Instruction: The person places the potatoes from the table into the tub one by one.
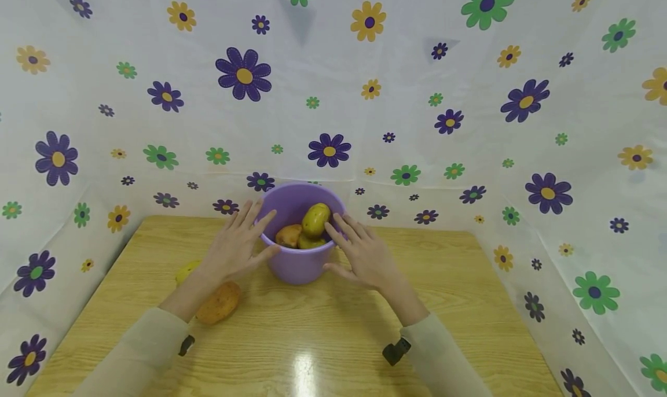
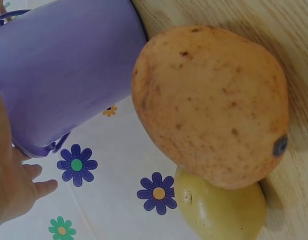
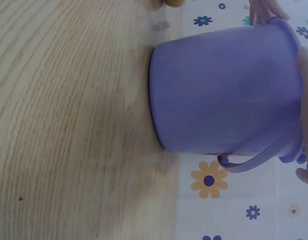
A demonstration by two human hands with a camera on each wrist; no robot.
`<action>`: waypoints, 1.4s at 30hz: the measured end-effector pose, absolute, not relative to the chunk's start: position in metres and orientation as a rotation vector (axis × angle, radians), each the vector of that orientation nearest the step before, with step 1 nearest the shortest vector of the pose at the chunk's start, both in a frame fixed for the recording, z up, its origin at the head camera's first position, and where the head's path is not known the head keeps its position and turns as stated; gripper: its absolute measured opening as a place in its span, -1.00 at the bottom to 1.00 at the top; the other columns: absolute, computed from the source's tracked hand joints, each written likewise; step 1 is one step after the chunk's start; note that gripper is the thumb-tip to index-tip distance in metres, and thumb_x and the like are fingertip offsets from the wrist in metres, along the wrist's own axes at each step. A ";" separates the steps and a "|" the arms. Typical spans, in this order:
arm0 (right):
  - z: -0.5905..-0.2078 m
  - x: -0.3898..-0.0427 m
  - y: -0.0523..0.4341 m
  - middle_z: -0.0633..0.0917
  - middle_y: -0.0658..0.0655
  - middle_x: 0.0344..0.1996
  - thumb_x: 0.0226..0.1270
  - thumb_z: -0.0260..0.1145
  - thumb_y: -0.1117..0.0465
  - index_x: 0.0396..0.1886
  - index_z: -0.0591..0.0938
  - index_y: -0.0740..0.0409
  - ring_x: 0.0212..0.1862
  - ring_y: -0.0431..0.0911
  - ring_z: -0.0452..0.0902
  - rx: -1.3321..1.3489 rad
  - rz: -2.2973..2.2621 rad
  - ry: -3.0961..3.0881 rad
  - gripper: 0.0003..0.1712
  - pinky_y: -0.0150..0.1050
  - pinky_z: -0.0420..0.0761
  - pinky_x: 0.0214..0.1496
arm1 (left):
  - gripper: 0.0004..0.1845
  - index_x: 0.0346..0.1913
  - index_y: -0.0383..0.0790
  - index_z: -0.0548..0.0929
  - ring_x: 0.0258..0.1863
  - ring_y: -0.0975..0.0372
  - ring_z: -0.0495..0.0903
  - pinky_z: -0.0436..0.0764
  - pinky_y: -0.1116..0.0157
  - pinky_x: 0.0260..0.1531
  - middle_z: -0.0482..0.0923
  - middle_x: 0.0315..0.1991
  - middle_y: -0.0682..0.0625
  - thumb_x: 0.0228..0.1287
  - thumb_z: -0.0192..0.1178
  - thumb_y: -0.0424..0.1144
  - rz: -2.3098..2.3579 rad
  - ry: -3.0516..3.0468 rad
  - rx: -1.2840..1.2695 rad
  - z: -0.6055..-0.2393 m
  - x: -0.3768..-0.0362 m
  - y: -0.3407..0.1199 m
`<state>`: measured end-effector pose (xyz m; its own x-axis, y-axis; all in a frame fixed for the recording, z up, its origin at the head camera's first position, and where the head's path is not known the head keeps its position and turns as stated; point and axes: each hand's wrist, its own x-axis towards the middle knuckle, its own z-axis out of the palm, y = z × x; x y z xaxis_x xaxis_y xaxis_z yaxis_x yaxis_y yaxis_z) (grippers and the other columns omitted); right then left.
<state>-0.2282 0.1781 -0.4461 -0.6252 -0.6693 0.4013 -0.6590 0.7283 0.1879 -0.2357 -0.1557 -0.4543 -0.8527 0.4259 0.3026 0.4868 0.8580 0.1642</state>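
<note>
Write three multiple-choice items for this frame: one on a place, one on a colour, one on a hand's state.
1. Where does the orange mango lie?
A. in the bucket
B. on the table, under the left forearm
C. on the bucket rim

2. What colour is the bucket?
A. purple
B. green
C. white

3. How are the left hand and right hand?
A. fists
B. gripping the handle
C. fingers straight, either side of the bucket

Answers: 1 B, the head view shows it on wood; 2 A, all views; 3 C, fingers extended.

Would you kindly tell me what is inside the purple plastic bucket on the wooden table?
The purple plastic bucket holds a yellow-green mango on top, an orange mango and part of another green fruit. Anything beneath them is hidden.
</note>
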 end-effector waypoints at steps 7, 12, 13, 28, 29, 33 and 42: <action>-0.452 -0.227 0.177 0.38 0.26 0.61 0.50 -0.55 -0.60 0.67 0.29 0.06 0.63 0.20 0.30 0.987 0.006 -2.464 0.15 0.12 0.46 0.60 | -0.09 0.70 -0.05 0.15 0.75 -0.18 -0.14 0.05 -0.28 0.67 -0.14 0.76 -0.22 0.49 0.02 0.38 -0.338 -2.779 -0.705 -0.453 -0.236 -0.156; -0.454 -0.227 0.175 0.39 0.26 0.60 0.52 -0.52 -0.59 0.66 0.31 0.06 0.62 0.19 0.32 0.973 0.025 -2.446 0.12 0.12 0.49 0.57 | -0.07 0.71 -0.07 0.12 0.75 -0.19 -0.14 0.05 -0.25 0.69 -0.12 0.75 -0.24 0.49 0.02 0.38 -0.309 -2.770 -0.715 -0.452 -0.237 -0.157; -0.454 -0.228 0.175 0.40 0.26 0.60 0.52 -0.52 -0.58 0.66 0.31 0.07 0.62 0.20 0.32 0.973 0.036 -2.444 0.12 0.13 0.50 0.56 | -0.06 0.71 -0.08 0.11 0.75 -0.19 -0.13 0.05 -0.24 0.69 -0.11 0.75 -0.25 0.49 0.03 0.38 -0.302 -2.766 -0.717 -0.452 -0.237 -0.157; -0.457 -0.231 0.175 0.45 0.27 0.57 0.53 -0.47 -0.58 0.61 0.38 0.09 0.59 0.20 0.36 0.976 0.080 -2.388 0.10 0.11 0.56 0.51 | 0.13 0.72 -0.25 -0.09 0.73 -0.19 -0.05 0.09 -0.20 0.69 -0.13 0.74 -0.29 0.43 0.04 0.44 -0.253 -2.720 -0.747 -0.461 -0.231 -0.169; -0.458 -0.231 0.175 0.44 0.26 0.57 0.53 -0.47 -0.58 0.61 0.38 0.08 0.59 0.20 0.36 0.975 0.079 -2.386 0.10 0.11 0.56 0.51 | 0.14 0.73 -0.26 -0.11 0.74 -0.18 -0.06 0.07 -0.20 0.70 -0.15 0.74 -0.29 0.43 0.05 0.44 -0.243 -2.726 -0.745 -0.462 -0.231 -0.171; -0.458 -0.230 0.176 0.43 0.25 0.58 0.54 -0.47 -0.58 0.61 0.38 0.08 0.60 0.19 0.36 0.978 0.071 -2.390 0.10 0.10 0.57 0.50 | 0.16 0.72 -0.28 -0.16 0.74 -0.17 -0.08 0.06 -0.17 0.71 -0.17 0.74 -0.28 0.43 0.06 0.43 -0.202 -2.740 -0.738 -0.466 -0.226 -0.178; -0.460 -0.230 0.176 0.42 0.26 0.59 0.53 -0.46 -0.58 0.63 0.36 0.07 0.62 0.18 0.32 0.981 0.084 -2.410 0.10 0.10 0.55 0.53 | 0.22 0.71 -0.31 -0.08 0.71 -0.21 0.00 0.14 -0.20 0.67 -0.10 0.73 -0.30 0.33 0.16 0.46 -0.138 -2.734 -0.731 -0.468 -0.214 -0.188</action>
<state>-0.2300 0.1760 -0.4603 -0.5945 -0.6318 0.4974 -0.6651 0.7340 0.1375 -0.2143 -0.1884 -0.4677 -0.8229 0.4716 0.3168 0.5011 0.8653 0.0136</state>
